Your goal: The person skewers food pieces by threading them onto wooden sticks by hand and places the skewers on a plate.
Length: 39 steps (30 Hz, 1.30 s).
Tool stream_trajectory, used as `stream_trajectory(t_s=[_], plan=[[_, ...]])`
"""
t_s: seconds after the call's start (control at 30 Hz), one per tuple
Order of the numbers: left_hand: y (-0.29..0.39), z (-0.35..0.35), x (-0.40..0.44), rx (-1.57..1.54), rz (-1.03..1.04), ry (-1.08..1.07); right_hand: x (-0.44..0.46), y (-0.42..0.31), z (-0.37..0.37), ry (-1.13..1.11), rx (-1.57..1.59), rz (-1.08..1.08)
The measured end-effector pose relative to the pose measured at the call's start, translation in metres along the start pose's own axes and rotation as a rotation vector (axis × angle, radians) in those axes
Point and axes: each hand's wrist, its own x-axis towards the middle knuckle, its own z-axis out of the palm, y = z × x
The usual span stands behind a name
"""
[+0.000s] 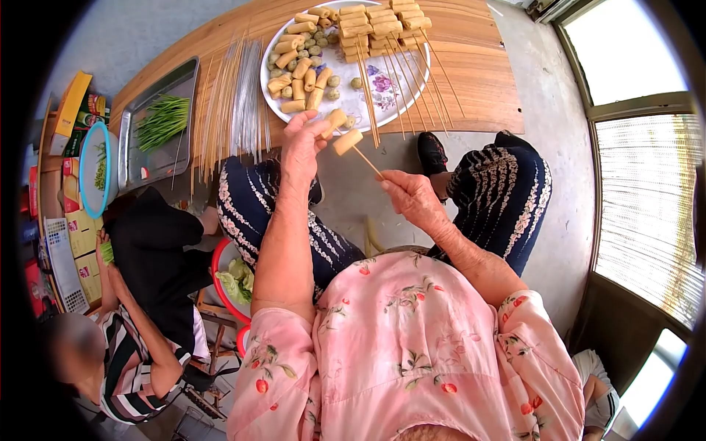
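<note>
My right hand is closed around the lower part of a thin wooden skewer. A pale tan food roll is threaded on the skewer's upper end. My left hand pinches another tan roll between thumb and fingers, just beyond the skewered one and close to the plate's near rim. On the large white plate with purple flowers lie loose rolls and small greenish balls. Filled skewers of stacked rolls rest at its right side, their sticks hanging over the rim.
Bare skewers lie left of the plate on the wooden table. Farther left, a metal tray holds green stalks. A blue-rimmed basin and a seated person holding greens are at left. A red basin contains leaves.
</note>
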Motion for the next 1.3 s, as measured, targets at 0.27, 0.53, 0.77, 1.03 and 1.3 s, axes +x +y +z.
stream_trajectory(t_s=[0.27, 0.53, 0.77, 1.03, 1.3], plan=[[-0.001, 0.006, -0.009, -0.03, 0.016, -0.065, 0.004, -0.002, 0.007, 0.06, 0.035, -0.008], [0.005, 0.003, -0.005, 0.247, 0.093, 0.012, 0.009, -0.009, 0.009, 0.029, 0.141, 0.074], [0.0, -0.021, 0.038, 1.282, 0.876, 0.417, 0.008, -0.003, 0.007, 0.026, 0.147, 0.09], [0.008, -0.014, 0.033, 1.524, 0.478, 0.378, 0.005, -0.001, 0.004, 0.039, 0.11, 0.074], [-0.004, -0.018, 0.032, 1.361, 0.704, 0.315, 0.005, 0.002, 0.002, 0.027, 0.112, 0.061]])
